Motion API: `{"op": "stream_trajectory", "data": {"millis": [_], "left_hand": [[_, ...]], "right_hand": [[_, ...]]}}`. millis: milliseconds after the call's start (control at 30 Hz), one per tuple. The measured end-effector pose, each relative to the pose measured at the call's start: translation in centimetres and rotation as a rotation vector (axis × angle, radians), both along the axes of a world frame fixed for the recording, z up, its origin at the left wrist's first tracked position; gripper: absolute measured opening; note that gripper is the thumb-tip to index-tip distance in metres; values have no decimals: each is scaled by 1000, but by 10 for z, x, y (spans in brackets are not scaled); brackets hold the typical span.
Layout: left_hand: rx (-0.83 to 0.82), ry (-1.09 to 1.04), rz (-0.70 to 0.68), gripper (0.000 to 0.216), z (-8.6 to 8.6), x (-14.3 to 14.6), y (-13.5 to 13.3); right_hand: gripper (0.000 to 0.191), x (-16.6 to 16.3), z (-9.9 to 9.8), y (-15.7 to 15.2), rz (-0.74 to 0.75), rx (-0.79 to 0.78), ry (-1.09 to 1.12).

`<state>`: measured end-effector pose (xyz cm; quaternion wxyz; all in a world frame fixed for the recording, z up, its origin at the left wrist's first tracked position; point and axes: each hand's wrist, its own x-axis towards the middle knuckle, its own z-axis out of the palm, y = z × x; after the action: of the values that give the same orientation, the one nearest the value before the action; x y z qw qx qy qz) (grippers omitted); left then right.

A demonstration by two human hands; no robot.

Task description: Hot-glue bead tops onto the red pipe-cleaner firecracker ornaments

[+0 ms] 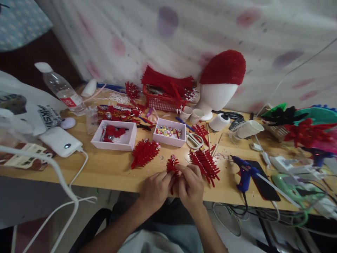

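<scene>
At the table's front edge, my left hand and my right hand meet around a small red fuzzy leaf-shaped ornament with beads at its top. Fingers of both hands are closed on it, and they cover its lower part. Left of my hands lies a cluster of finished-looking red fuzzy pieces. To the right, similar red pieces with white bead rows lie close to my right hand. Behind stands a white box holding small coloured beads, beside a pair of white-handled scissors.
A second white box holds red parts. Further back are a red basket and a white head form with a red cap. A blue glue gun and black phone lie right; a power bank and bottle left.
</scene>
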<state>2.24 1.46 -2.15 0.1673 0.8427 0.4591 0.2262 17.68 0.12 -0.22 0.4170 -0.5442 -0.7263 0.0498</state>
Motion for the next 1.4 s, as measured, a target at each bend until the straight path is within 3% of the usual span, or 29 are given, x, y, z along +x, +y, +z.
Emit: {"op": "stream_trajectory", "data": {"millis": [133,233,300,433,500,567,800,1000,1200,1400], "left_hand": [[-38,-117,21,28,5,0,0],[-176,-473,122,26,17,-1,1],[-418,-841,266,24,28,-3,1],[-1176,-1550,489,19,52,-10,-1],[-1415,-1695,547,15,61,-12,-7],[-1490,-1712,562,14,66,-12,-18],[-1541,-1602,315,29,55,-3,-55],[-1420,-1396,372,53,46,5,-63],[-1313,-1222,420,61,46,6,-62],[-1086,-1118,293,58,51,9,-61]], "right_hand": [[28,-1,3,-3,-90,117,51],[22,-3,5,-9,-185,164,93],[18,-4,9,-18,-212,132,135],[15,-8,21,-43,-197,65,203],[16,-12,28,-55,-179,39,233],[17,-16,33,-66,-147,5,258],[18,-23,39,-90,-104,-51,310],[13,-24,42,-95,-117,-118,325],[16,-31,45,-92,-92,-172,346],[13,-37,51,-87,-108,-242,392]]}}
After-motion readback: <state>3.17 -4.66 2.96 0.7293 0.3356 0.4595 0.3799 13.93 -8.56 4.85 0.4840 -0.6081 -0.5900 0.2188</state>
